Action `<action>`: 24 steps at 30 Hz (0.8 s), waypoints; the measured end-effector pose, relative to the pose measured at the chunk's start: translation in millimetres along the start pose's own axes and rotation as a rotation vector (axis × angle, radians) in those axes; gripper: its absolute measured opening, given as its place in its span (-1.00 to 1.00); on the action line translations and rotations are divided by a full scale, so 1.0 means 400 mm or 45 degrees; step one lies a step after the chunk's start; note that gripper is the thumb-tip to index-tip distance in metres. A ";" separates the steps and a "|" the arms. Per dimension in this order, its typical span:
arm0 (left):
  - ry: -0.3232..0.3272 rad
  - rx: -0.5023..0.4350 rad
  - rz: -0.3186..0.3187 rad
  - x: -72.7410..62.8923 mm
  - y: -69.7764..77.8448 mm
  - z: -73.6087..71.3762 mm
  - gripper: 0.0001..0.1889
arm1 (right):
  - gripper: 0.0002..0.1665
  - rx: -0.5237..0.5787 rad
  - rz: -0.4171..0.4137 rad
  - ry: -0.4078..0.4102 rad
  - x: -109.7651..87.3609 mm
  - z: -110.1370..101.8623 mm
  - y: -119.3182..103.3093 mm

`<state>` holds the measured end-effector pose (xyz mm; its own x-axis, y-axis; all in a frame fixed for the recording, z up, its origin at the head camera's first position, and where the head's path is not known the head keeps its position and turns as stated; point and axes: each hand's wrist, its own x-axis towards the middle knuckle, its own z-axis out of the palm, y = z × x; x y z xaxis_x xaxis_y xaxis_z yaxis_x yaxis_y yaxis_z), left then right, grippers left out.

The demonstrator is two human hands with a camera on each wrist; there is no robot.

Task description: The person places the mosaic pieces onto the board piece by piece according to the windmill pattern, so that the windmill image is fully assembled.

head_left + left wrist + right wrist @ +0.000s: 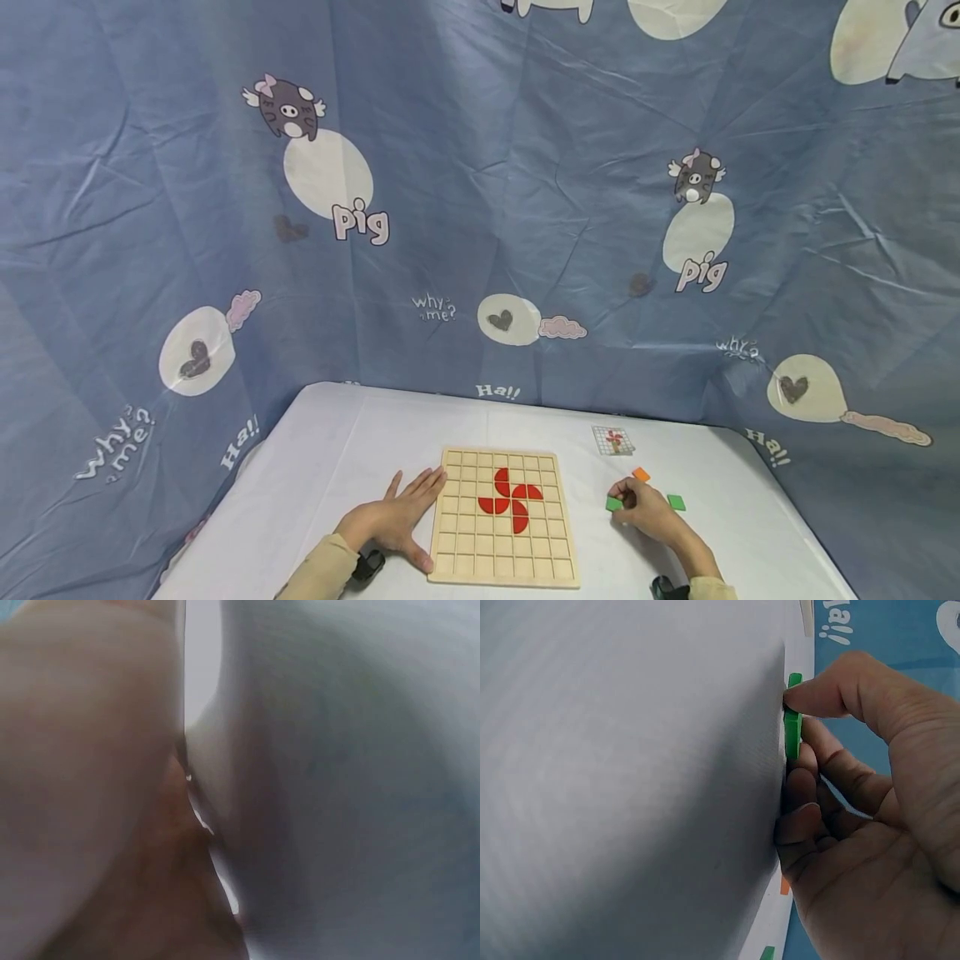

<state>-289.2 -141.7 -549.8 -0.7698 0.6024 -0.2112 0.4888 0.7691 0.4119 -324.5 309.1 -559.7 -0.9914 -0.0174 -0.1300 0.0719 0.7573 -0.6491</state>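
A wooden grid board (468,546) lies on the white table, with several red curved pieces (520,523) set in a pinwheel near its middle. My left hand (393,518) rests at the board's left edge, fingers spread and straight, thumb by the near corner. Right of the board, my right hand (648,510) pinches a green square tile (613,504) between thumb and fingers. The right wrist view shows this tile (793,736) edge-on, close to the tabletop. In the left wrist view only blurred skin (82,765) and a pale surface show.
Beyond the right hand lies an orange tile (641,474); another green tile (677,502) lies to its right. A card (613,441) printed with a grid and a red pattern sits farther back. A blue pig-print curtain (450,250) surrounds the white table (397,425).
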 end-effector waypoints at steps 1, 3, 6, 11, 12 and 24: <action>0.000 -0.001 -0.002 0.001 -0.001 0.001 0.43 | -0.57 -0.013 -0.002 0.006 -0.001 0.000 -0.001; 0.001 -0.002 -0.008 0.002 -0.002 0.003 0.43 | -0.58 -0.034 0.000 0.020 -0.002 -0.001 -0.001; 0.002 -0.010 -0.011 0.004 -0.002 0.004 0.43 | -0.60 -0.047 -0.009 0.033 -0.004 -0.003 -0.001; 0.004 -0.012 -0.013 0.005 -0.002 0.003 0.43 | -0.62 -0.042 -0.040 0.047 -0.008 -0.004 -0.001; 0.005 -0.012 -0.012 0.006 -0.003 0.004 0.43 | -0.62 -0.039 -0.040 0.051 -0.008 -0.003 -0.001; -0.001 -0.016 -0.013 0.005 -0.004 0.002 0.43 | -0.62 0.019 -0.098 0.106 -0.016 0.017 -0.046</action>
<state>-291.1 -141.6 -551.6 -0.7742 0.5949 -0.2161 0.4758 0.7722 0.4211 -318.7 290.8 -552.1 -0.9996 -0.0207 -0.0170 -0.0041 0.7461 -0.6658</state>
